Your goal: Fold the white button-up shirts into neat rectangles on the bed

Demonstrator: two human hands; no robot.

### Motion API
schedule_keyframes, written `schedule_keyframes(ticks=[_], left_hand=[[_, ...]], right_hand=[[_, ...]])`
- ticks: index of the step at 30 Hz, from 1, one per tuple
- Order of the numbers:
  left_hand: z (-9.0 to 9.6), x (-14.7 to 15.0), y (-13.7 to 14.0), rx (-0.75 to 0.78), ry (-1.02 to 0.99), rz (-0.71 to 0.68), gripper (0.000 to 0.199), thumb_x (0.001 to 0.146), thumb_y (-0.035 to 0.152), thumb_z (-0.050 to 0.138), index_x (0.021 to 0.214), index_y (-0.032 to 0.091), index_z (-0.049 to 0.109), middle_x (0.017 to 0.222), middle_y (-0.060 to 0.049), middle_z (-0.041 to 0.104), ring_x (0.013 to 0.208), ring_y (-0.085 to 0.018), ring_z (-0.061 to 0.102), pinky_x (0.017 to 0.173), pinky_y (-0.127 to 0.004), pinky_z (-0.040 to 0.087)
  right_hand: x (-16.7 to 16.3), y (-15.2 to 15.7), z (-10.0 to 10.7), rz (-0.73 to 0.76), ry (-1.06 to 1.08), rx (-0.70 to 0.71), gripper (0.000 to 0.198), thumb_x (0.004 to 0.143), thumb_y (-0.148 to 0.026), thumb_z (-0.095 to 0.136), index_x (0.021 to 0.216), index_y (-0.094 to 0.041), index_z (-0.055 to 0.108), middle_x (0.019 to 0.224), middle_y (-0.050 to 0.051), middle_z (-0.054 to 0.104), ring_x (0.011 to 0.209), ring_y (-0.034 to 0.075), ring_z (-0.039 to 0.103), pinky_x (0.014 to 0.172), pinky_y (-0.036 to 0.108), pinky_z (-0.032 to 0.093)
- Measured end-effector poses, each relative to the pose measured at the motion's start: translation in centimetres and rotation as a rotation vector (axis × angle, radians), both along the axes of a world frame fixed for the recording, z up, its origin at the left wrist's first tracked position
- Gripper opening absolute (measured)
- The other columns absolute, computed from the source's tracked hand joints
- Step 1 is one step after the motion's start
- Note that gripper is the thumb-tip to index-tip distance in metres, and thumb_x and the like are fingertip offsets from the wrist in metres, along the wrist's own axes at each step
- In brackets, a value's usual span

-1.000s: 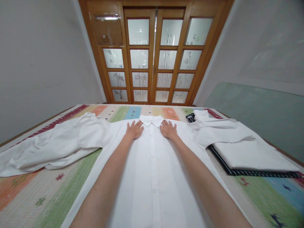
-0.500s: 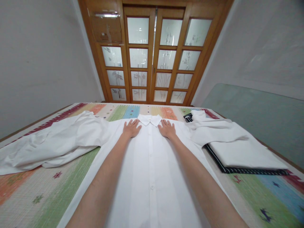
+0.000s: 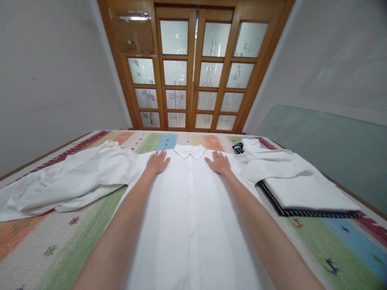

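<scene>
A white button-up shirt (image 3: pixel 178 205) lies front up on the patterned cloth (image 3: pixel 72 241), its collar (image 3: pixel 190 151) pointing away from me. Flat on the shirt's left shoulder area rests my left hand (image 3: pixel 157 162), fingers spread. My right hand (image 3: pixel 219 162) lies the same way on the other side of the collar, also with fingers apart. The left sleeve (image 3: pixel 84 173) stretches out loosely to the left. The other sleeve (image 3: pixel 272 163) reaches right, over part of a folded pile. My forearms cover strips of the shirt's sides.
On the right lies folded white clothing (image 3: pixel 311 195) with a black striped garment (image 3: pixel 320 213) beneath it. A pale green panel (image 3: pixel 326 149) leans against the right wall. Wooden doors with glass panes (image 3: pixel 193 92) stand beyond the far edge.
Both hands have slid outward from the collar over the shirt, the left hand leftward and the right hand rightward. They stay flat. The shirt lies much as before.
</scene>
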State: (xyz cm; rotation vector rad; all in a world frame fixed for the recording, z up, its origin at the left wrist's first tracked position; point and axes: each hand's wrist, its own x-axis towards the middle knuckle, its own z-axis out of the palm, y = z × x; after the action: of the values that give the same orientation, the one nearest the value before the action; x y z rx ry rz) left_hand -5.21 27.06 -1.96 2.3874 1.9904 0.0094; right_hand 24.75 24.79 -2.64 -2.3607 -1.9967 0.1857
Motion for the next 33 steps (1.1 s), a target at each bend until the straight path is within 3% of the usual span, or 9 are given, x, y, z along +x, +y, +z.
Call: schedule_keyframes(ticks=[6,11,13,18,22,28,33], left_hand=[[-0.3,-0.1,0.2,-0.002,-0.012,-0.004,0.066,0.098,0.049,0.014,0.153,0.014,0.023,0.161,-0.007,0.017,0.148,-0.025,0.013,0.119,-0.042,0.014],[-0.5,-0.3,0.5,0.008,-0.024,-0.003,0.065,0.099,0.050,0.016,0.153,0.016,0.025,0.161,-0.008,0.019,0.148,-0.025,0.016,0.119,-0.042,0.015],[-0.6,-0.2,0.5,0.015,-0.028,-0.001,0.063,0.099,0.048,0.017,0.152,0.015,0.025,0.160,-0.008,0.020,0.147,-0.026,0.018,0.118,-0.042,0.016],[-0.8,0.0,0.5,0.054,-0.042,-0.016,0.057,0.101,0.036,0.017,0.150,0.011,0.031,0.158,-0.013,0.025,0.146,-0.029,0.023,0.116,-0.047,0.021],[-0.8,-0.1,-0.4,0.084,-0.045,-0.034,0.055,0.101,0.033,0.017,0.148,0.011,0.034,0.157,-0.015,0.028,0.146,-0.028,0.024,0.115,-0.047,0.023],[-0.4,-0.8,-3.1,0.050,-0.031,-0.089,0.062,0.100,0.043,0.020,0.150,0.008,0.030,0.157,-0.017,0.025,0.147,-0.029,0.020,0.116,-0.047,0.020],[-0.2,-1.3,-5.7,0.033,-0.037,-0.095,0.064,0.099,0.046,0.020,0.151,0.008,0.029,0.158,-0.015,0.023,0.147,-0.027,0.018,0.117,-0.045,0.019]], right_hand=[[1.0,-0.3,0.0,0.002,-0.021,0.014,0.085,0.093,-0.064,0.017,0.154,-0.004,0.015,0.162,0.013,0.011,0.149,0.027,0.008,0.118,0.043,0.008],[2.1,-1.2,0.0,0.231,-0.038,0.001,0.082,0.094,-0.063,0.023,0.154,-0.007,0.018,0.162,0.011,0.012,0.149,0.024,0.009,0.118,0.039,0.009],[2.1,-1.8,0.2,0.257,-0.030,-0.012,0.080,0.095,-0.062,0.020,0.154,-0.008,0.017,0.162,0.010,0.011,0.149,0.024,0.008,0.119,0.040,0.008],[0.2,-3.0,0.5,0.134,0.030,-0.088,0.070,0.099,-0.051,0.015,0.155,-0.008,0.016,0.162,0.012,0.006,0.149,0.028,0.008,0.117,0.046,0.012],[-1.2,-3.9,0.2,0.058,0.028,-0.020,0.065,0.100,-0.042,0.010,0.155,-0.008,0.016,0.163,0.010,0.007,0.149,0.026,0.007,0.118,0.045,0.009],[-1.4,-4.4,-0.2,0.040,0.038,-0.010,0.081,0.095,-0.061,0.016,0.156,-0.009,0.011,0.163,0.007,0.003,0.149,0.025,0.001,0.119,0.044,0.001],[-1.5,-4.5,0.0,0.040,0.028,-0.010,0.082,0.094,-0.062,0.015,0.156,-0.008,0.011,0.163,0.007,0.003,0.149,0.026,0.002,0.119,0.045,0.002]])
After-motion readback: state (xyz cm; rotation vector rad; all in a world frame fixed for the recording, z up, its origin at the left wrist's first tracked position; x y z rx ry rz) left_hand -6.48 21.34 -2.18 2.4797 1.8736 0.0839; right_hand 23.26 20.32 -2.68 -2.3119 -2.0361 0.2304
